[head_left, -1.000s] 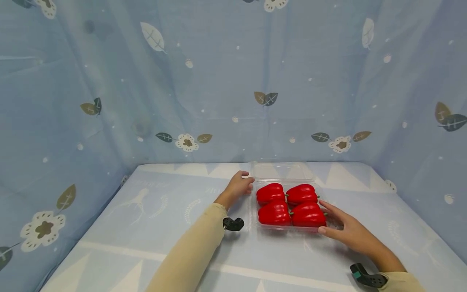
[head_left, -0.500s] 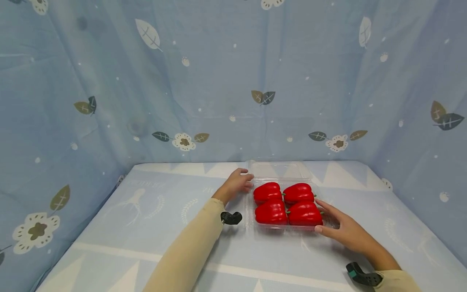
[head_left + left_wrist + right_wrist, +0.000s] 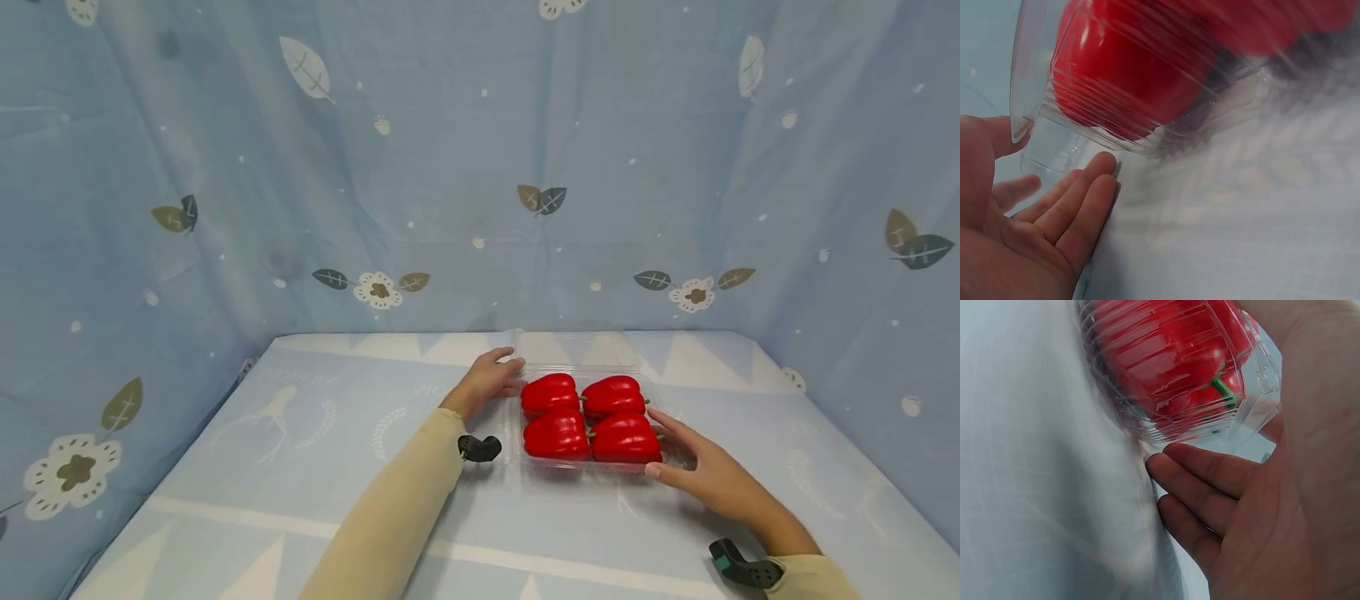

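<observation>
I am sitting at a table [image 3: 300,467] under a pale blue cloth printed with white triangles and plants, and blue curtains [image 3: 375,167] with leaves and flowers are hanging round it on three sides, well beyond my fingertips.

Between my hands the clear box [image 3: 517,433] is lying with four red peppers [image 3: 592,418] packed two by two, its lid [image 3: 577,346] folded back on the far side. Against a second ago the box is sitting a touch closer to me and my hands are staying on it, so I judge I am only steadying or nudging it, not lifting.

My right hand [image 3: 705,475] is cupping the near right corner, fingers [image 3: 1210,469] straight and together against the wall, thumb out of sight over the rim. My left hand [image 3: 487,379] is resting at the far left corner, fingers [image 3: 1079,200] relaxed and close together beside the wall, thumb touching the rim.
</observation>
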Action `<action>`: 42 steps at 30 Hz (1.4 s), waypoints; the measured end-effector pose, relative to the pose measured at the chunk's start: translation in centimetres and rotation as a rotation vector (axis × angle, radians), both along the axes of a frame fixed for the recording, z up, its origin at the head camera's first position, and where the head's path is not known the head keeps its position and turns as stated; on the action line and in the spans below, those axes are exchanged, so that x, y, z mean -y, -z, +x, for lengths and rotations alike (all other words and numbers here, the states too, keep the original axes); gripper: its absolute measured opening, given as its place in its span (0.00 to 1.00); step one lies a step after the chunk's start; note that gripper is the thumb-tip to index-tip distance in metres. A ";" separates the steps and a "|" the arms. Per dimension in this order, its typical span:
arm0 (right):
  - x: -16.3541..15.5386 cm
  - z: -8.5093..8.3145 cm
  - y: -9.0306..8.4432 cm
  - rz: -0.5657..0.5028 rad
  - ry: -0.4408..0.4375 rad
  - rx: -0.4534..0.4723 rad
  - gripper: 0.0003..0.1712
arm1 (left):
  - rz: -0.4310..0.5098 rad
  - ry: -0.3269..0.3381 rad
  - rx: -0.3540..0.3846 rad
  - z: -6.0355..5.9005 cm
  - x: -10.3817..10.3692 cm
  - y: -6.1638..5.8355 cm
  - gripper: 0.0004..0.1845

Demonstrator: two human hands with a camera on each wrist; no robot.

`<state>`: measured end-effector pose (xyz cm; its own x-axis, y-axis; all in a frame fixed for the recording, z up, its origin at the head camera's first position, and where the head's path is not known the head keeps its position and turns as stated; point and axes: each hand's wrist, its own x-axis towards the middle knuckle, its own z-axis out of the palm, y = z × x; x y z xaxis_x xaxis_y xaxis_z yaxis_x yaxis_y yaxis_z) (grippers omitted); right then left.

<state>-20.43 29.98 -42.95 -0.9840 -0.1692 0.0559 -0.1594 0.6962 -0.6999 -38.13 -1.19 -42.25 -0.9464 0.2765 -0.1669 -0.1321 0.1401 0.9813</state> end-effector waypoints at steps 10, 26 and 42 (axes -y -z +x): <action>0.0 0.0 0.1 -0.004 -0.001 0.004 0.48 | 0.115 -0.042 -0.054 0.0 -0.3 -0.4 0.29; 0.0 0.0 -0.1 -0.022 -0.006 0.001 0.48 | 0.116 -0.093 -0.198 0.1 -0.4 -1.4 0.24; 0.1 0.0 0.0 -0.011 -0.012 -0.018 0.49 | 0.183 -0.086 -0.274 0.1 -0.2 -2.3 0.23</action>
